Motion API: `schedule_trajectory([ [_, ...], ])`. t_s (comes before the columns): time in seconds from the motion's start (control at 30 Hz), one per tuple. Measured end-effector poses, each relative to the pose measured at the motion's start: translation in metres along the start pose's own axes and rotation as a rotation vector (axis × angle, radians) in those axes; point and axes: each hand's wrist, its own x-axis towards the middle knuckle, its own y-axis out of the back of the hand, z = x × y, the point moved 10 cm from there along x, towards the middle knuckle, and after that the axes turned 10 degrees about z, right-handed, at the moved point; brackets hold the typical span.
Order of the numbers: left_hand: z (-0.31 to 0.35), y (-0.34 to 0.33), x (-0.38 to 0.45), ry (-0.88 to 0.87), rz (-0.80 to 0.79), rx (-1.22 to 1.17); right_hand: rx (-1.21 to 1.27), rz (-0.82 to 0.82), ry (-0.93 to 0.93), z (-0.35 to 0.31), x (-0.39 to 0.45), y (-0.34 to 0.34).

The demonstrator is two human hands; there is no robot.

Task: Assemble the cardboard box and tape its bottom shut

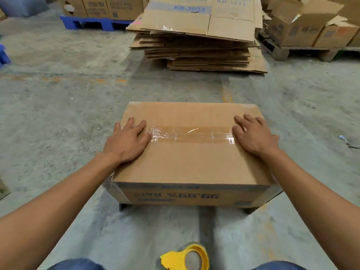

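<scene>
Head view: both hands, left [127, 140] and right [253, 134], press flat, fingers spread, on the taped box [191, 160].

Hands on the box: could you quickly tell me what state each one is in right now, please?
Left hand: open, flat on the box, holding nothing.
Right hand: open, flat on the box, holding nothing.
</scene>
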Motion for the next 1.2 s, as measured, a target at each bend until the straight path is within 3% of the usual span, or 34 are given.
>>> schedule_trajectory([
  [0.43, 0.004, 0.01, -0.036, -0.034, 0.01, -0.005, -0.065, -0.03, -0.011, 0.008, -0.061, 0.015],
  [0.6, 0.021, 0.004, -0.052, -0.052, 0.049, 0.131, -0.272, 0.018, 0.032, -0.021, -0.071, 0.027],
  [0.73, 0.034, 0.006, -0.054, -0.145, 0.092, 0.158, -0.143, 0.1, 0.37, -0.113, -0.085, 0.031],
  [0.83, 0.046, 0.002, -0.06, -0.305, 0.071, 0.044, 0.284, 0.32, 0.764, -0.182, -0.152, 0.046],
  [0.9, 0.045, -0.002, -0.063, -0.347, 0.055, 0.008, 0.531, 0.333, 1.025, -0.198, -0.22, 0.042],
  [1.03, 0.039, -0.005, -0.061, -0.362, 0.044, 0.014, 0.445, -0.056, 1.383, -0.179, -0.333, -0.047],
  [1.1, 0.042, -0.004, -0.06, -0.38, 0.047, 0.021, 0.208, -0.33, 1.358, -0.151, -0.36, -0.114],
  [1.2, 0.042, -0.005, -0.059, -0.372, 0.051, 0.023, -0.113, -0.58, 1.124, -0.095, -0.356, -0.19],
])
